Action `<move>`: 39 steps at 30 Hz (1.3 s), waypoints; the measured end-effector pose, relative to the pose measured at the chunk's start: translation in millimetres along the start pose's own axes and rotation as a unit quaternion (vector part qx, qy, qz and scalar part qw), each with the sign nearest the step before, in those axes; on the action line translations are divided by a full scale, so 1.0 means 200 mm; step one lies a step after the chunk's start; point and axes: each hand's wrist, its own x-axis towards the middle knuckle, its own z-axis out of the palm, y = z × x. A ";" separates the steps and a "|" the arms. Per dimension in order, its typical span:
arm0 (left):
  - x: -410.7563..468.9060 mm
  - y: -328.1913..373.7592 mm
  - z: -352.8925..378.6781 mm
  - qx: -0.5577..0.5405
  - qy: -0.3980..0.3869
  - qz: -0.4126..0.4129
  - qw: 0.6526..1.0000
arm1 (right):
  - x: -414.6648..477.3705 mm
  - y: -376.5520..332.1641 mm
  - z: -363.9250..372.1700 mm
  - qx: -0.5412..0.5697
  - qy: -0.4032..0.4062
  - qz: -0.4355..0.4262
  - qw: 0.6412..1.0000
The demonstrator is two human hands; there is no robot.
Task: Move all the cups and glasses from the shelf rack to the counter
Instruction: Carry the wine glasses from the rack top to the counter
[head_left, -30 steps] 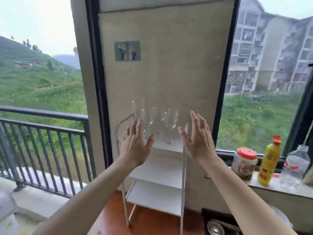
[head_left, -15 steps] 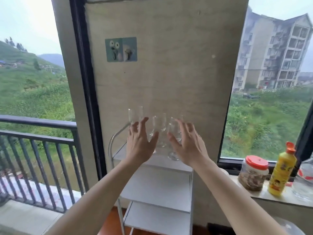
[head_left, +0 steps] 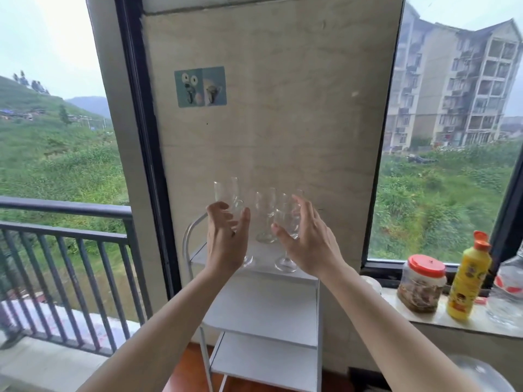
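Several clear stemmed glasses stand on the top shelf of a white shelf rack (head_left: pixel 283 309) against the wall. My left hand (head_left: pixel 225 244) curls around the bowl of the front left glass (head_left: pixel 237 208), thumb on its right side. My right hand (head_left: pixel 310 244) wraps the bowl of the front right glass (head_left: pixel 286 222), thumb on its left, fingers behind. The feet of both glasses rest on the shelf. A tall flute (head_left: pixel 226 189) and a middle glass (head_left: pixel 266 213) stand behind. Another glass (head_left: pixel 300 192) peeks over my right fingers.
The stone counter (head_left: pixel 478 323) runs along the window on the right, carrying a red-lidded jar (head_left: pixel 421 281), a yellow bottle (head_left: pixel 468 275) and a clear water bottle (head_left: pixel 509 290). The rack's two lower shelves hold nothing. A balcony railing (head_left: pixel 65 222) is at the left.
Both hands have moved forward from open palms in front of the rack and closed around the bowls of the two front glasses. The view has come closer.
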 end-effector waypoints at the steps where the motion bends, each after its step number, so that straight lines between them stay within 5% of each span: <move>1: -0.02 0.01 -0.02 -0.009 -0.001 -0.003 1.000 | -0.01 -0.01 0.00 0.000 -0.004 0.001 1.000; 7: -0.09 0.12 -0.22 -0.086 0.020 -0.004 0.996 | -0.09 -0.14 -0.02 0.120 0.038 0.018 0.992; 16: -0.37 0.19 -0.41 -0.132 0.056 0.090 0.986 | -0.39 -0.30 -0.11 0.359 0.162 0.017 0.919; 26: -1.08 -0.02 0.05 -0.302 -0.110 -0.022 0.947 | -1.20 0.14 -0.19 0.270 0.213 0.173 0.923; 39: -1.85 0.90 0.58 -0.405 -0.307 0.026 0.861 | -2.04 0.27 -1.30 0.112 0.367 0.202 0.901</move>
